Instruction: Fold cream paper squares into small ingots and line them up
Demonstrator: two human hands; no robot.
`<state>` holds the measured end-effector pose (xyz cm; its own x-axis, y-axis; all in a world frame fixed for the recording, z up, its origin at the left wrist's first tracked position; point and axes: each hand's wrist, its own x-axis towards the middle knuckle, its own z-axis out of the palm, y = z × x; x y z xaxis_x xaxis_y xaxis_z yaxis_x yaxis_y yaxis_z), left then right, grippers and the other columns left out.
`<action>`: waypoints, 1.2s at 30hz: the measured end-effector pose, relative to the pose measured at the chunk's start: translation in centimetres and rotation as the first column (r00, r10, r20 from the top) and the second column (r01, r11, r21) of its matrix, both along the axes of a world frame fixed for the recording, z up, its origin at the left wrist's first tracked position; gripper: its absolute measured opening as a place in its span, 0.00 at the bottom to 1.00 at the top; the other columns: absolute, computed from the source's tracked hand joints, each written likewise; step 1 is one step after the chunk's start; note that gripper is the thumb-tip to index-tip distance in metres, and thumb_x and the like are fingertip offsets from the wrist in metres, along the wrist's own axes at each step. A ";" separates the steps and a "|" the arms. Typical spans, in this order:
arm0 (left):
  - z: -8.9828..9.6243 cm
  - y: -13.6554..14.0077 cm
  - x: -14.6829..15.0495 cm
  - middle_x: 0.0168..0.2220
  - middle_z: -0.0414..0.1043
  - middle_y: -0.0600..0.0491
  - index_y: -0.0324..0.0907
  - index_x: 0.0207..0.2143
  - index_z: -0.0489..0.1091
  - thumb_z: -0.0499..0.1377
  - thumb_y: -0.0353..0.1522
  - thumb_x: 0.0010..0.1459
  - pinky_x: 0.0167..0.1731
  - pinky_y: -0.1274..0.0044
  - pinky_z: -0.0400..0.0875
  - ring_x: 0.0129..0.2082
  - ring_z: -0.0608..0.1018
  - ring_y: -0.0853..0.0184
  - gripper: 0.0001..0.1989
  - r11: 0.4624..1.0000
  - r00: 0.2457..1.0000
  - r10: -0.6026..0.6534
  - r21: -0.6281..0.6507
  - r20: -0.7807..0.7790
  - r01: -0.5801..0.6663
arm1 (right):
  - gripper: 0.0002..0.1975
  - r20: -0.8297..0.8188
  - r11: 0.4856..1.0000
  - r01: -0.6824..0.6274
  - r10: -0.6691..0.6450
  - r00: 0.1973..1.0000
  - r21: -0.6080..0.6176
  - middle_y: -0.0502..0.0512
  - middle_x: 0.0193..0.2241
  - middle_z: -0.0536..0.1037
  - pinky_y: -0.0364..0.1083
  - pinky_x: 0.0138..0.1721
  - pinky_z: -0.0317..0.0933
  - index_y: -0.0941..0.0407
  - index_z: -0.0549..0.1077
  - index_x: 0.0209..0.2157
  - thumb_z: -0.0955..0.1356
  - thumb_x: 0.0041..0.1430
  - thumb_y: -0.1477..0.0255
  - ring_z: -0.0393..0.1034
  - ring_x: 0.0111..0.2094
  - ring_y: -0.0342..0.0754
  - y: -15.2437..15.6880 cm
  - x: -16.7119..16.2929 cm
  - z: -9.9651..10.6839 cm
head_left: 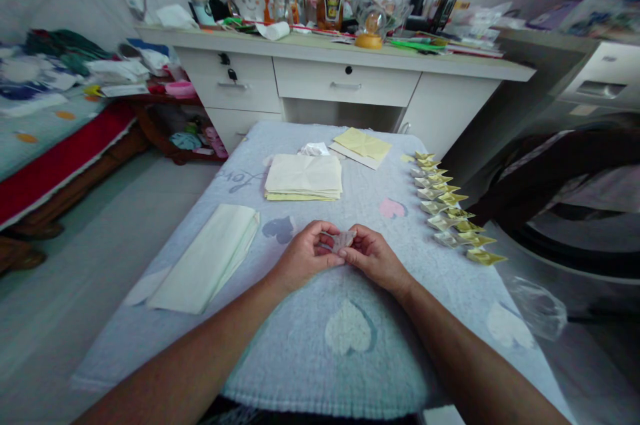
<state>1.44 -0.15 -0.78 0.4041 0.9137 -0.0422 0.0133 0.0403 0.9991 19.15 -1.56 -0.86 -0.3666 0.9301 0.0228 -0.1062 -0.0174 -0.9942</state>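
Note:
My left hand (315, 250) and my right hand (373, 255) meet over the near middle of the cloth-covered table. Between them is a small whitish folded paper (344, 240), pinched by the fingers and thumbs of both; its far side is partly hidden. Beyond my hands lies a stack of cream and yellow paper sheets (303, 175). A long folded bundle of pale paper (207, 258) rests left of my left hand. To the right, several small boat-shaped folded papers (445, 201), yellow and white, stand in rows along the table edge.
Yellow and white sheets (363, 145) and a crumpled white wrapper (314, 149) lie at the far end of the quilted cloth (350, 331). A white desk (345, 81) with cluttered top stands behind. A washing machine (595, 91) is at right, a bed (55, 118) at left.

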 end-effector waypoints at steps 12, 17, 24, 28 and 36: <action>0.4 0.0 -0.2 0.39 0.73 0.50 0.41 0.43 0.66 0.68 0.33 0.46 0.38 0.75 0.70 0.40 0.75 0.66 0.22 0.999 1.000 0.024 -0.029 0.010 -0.023 | 0.17 0.033 0.999 0.042 -0.043 0.999 0.025 0.46 0.23 0.66 0.41 0.28 0.53 0.55 0.64 0.28 0.73 0.52 0.59 0.58 0.25 0.40 0.0 -0.1 0.3; 0.3 0.0 -0.1 0.39 0.73 0.52 0.41 0.42 0.66 0.66 0.33 0.47 0.35 0.78 0.70 0.38 0.76 0.67 0.20 0.997 0.995 0.060 -0.060 0.074 -0.056 | 0.13 0.071 0.985 0.135 -0.143 0.987 0.104 0.46 0.25 0.65 0.41 0.28 0.54 0.55 0.63 0.29 0.71 0.55 0.64 0.58 0.26 0.41 -0.1 -0.1 0.0; 0.6 -0.2 0.3 0.32 0.73 0.55 0.40 0.39 0.66 0.65 0.33 0.49 0.32 0.80 0.68 0.31 0.76 0.71 0.15 0.992 0.987 0.089 -0.102 0.137 -0.075 | 0.06 0.207 0.882 0.180 -0.293 0.934 0.435 0.51 0.33 0.66 0.43 0.33 0.58 0.54 0.70 0.36 0.66 0.55 0.76 0.62 0.33 0.44 -0.5 -0.3 1.1; 0.9 -0.1 0.2 0.31 0.73 0.55 0.39 0.37 0.68 0.63 0.32 0.51 0.34 0.79 0.68 0.31 0.75 0.70 0.11 0.990 0.980 0.117 -0.095 0.161 -0.103 | 0.11 0.222 0.843 0.135 -0.285 0.932 0.520 0.54 0.37 0.66 0.45 0.37 0.60 0.53 0.74 0.39 0.64 0.56 0.79 0.64 0.38 0.47 -0.6 -0.2 1.2; 0.8 -0.1 0.1 0.33 0.72 0.54 0.41 0.37 0.68 0.61 0.34 0.52 0.30 0.77 0.72 0.31 0.75 0.68 0.10 0.977 0.971 0.120 -0.200 0.208 -0.078 | 0.14 0.218 0.846 0.144 -0.291 0.932 0.514 0.55 0.39 0.67 0.47 0.41 0.63 0.51 0.76 0.40 0.65 0.55 0.79 0.66 0.41 0.47 -0.6 -0.1 0.7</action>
